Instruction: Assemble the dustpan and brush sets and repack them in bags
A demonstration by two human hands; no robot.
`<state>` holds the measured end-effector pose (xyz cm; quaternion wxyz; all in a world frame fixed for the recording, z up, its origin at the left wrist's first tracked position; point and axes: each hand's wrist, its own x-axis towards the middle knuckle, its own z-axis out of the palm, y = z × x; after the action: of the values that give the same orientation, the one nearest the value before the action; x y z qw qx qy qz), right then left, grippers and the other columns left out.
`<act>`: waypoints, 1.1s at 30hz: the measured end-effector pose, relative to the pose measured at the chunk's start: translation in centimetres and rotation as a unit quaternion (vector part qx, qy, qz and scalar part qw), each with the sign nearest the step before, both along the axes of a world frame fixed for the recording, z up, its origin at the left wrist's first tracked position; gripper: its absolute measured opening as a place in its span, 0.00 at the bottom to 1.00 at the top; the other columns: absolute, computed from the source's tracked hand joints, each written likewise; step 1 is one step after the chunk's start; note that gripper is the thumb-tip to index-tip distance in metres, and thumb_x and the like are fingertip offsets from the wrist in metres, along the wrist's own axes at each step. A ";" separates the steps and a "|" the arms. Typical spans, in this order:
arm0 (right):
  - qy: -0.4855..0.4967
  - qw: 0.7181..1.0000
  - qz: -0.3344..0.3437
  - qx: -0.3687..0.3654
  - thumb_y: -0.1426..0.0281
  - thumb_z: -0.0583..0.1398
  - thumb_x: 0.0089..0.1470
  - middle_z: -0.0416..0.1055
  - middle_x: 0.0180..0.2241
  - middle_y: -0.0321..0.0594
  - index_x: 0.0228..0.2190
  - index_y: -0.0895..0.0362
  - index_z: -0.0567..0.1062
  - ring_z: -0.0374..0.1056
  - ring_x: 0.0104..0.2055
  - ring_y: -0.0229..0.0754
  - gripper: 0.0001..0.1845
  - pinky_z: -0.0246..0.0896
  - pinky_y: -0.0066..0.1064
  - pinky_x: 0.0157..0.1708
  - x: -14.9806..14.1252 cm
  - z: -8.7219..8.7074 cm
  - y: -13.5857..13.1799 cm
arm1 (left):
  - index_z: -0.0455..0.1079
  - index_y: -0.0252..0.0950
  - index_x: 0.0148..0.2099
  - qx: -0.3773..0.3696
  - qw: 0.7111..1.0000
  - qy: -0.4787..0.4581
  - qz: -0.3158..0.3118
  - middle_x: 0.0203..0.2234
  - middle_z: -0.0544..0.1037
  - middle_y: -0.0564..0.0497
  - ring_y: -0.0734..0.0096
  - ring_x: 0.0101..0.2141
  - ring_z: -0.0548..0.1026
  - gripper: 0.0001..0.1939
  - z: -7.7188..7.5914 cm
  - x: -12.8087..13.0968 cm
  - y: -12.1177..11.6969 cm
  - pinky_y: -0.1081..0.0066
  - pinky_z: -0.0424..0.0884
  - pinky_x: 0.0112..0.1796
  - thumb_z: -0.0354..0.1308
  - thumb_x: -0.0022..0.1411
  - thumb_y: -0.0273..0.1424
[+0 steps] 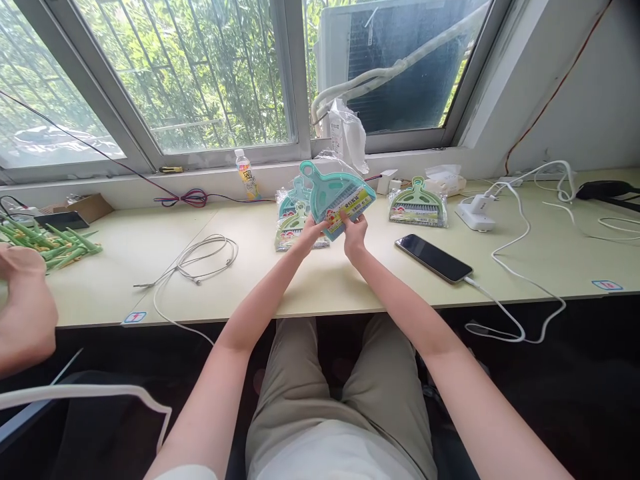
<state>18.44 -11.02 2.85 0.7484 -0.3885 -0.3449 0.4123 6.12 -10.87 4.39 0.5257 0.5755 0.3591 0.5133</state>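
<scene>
Between my two hands, raised above the table, is a teal dustpan and brush set (333, 190) in clear wrap with a yellow label. My left hand (314, 233) grips its lower left edge. Closed on its lower right edge is my right hand (355, 233). The set is tilted, its round-holed handle pointing up and left. Behind it on the table lie another teal dustpan set (289, 200), partly hidden, and a green one (299, 223). One more green dustpan set (419, 205) lies to the right.
A smartphone (434, 257) on a white cable and a power strip (476, 215) are at right. Coiled grey cable (207, 257) lies left. A bottle (247, 175) stands by the window. Another person's arm (25, 307) is at far left beside green stalk-like items (55, 245).
</scene>
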 end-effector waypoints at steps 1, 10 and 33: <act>-0.002 1.000 0.006 -0.003 0.62 0.66 0.49 0.75 0.49 0.43 0.45 0.52 0.71 0.73 0.51 0.41 0.21 0.72 0.31 0.47 0.0 0.1 0.0 | 0.65 0.43 0.55 0.003 1.000 -0.003 0.010 0.51 0.78 0.47 0.54 0.51 0.77 0.27 0.1 0.1 0.0 0.59 0.76 0.47 0.66 0.53 0.33; 0.084 0.996 0.039 0.002 0.61 0.63 0.53 0.75 0.49 0.38 0.47 0.50 0.67 0.72 0.52 0.40 0.20 0.72 0.28 0.44 2.8 0.9 1.7 | 0.66 0.39 0.53 0.073 0.996 0.056 -0.001 0.45 0.78 0.45 0.49 0.47 0.77 0.27 1.3 -1.2 0.3 0.57 0.77 0.43 0.65 0.50 0.33; 0.122 0.977 0.169 0.047 0.74 0.67 0.48 0.78 0.42 0.36 0.39 0.54 0.70 0.74 0.49 0.41 0.16 0.73 0.37 0.52 3.3 0.4 2.6 | 0.61 0.39 0.60 0.047 0.995 0.088 -0.004 0.52 0.75 0.44 0.53 0.51 0.75 0.35 0.9 -2.1 0.9 0.56 0.75 0.45 0.64 0.49 0.34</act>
<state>21.77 -8.44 3.24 0.7216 -0.2355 -0.3313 0.5605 3.97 -9.97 5.25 0.4664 0.6438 0.3774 0.4750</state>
